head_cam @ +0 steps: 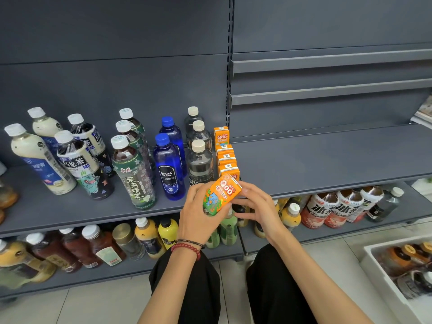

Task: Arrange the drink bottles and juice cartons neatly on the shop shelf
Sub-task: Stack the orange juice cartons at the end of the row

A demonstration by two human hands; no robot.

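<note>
An orange Qoo juice carton (221, 195) is tilted in front of the grey shelf (315, 160), held between both hands. My left hand (198, 218) grips its lower left side and my right hand (254, 204) pinches its right end. Just behind it a row of several matching orange cartons (225, 155) runs back along the shelf's right end. To the left stand rows of bottles: clear ones (199, 160), blue soda bottles (169, 167), green tea bottles (133, 169), dark oolong tea bottles (81, 162) and milky white bottles (37, 157).
The shelf section to the right holds nothing. The lower shelf (397, 220) carries many bottles, including iced tea bottles (332, 206) and yellow ones (152, 237). A white crate (374, 265) with drinks sits on the floor at the right. My knees are below.
</note>
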